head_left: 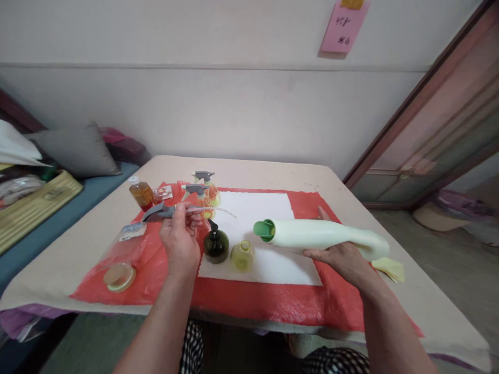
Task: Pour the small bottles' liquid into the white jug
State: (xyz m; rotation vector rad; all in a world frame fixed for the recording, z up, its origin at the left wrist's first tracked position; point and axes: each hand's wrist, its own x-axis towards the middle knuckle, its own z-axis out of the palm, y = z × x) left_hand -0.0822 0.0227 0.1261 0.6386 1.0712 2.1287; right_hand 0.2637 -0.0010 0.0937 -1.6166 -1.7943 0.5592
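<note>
My right hand [343, 257] holds a big pale green bottle [323, 235] on its side above the table, its green open neck pointing left. My left hand [180, 239] grips a grey trigger sprayer head [161, 212], whose thin white dip tube sticks out to the right. Below and between my hands stand a small open yellow-green bottle [242, 255] and a dark round pump bottle [216, 244], both on a white sheet [265, 208] laid over a red plastic sheet [249, 296].
Two spray bottles with orange-yellow contents [208, 195] and a small amber bottle [142, 195] stand at the back left of the table [429, 291]. A clear lid [119, 276] lies front left, yellow paper [390, 268] at right. A couch with a grey cushion [76, 150] lies at left.
</note>
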